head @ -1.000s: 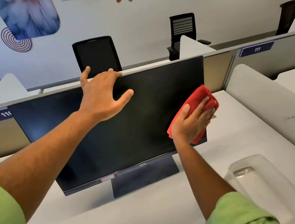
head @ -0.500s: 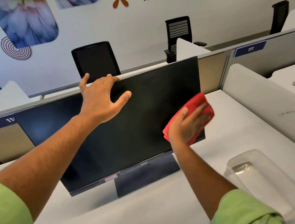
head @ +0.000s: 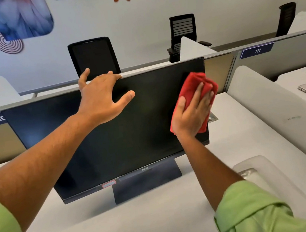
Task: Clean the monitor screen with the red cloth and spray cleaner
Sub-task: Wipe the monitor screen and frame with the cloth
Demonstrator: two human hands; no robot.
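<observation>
Your left hand (head: 100, 101) hooks curled fingers over the monitor (head: 112, 140) top, right hand (head: 190, 115) presses the red cloth (head: 192, 86) flat-fingered near its edge: overpushing could tilt it backward.

Bunched red cloth (head: 190, 84) lies against the right of the dark monitor (head: 132, 141).

Bright, soft, even light all over, just a faint shadow on the bench (head: 94, 209) under the monitor (head: 112, 140). Dull bluish sheen on its left side; wide lens bows the edges, lower corners look smeary.
</observation>
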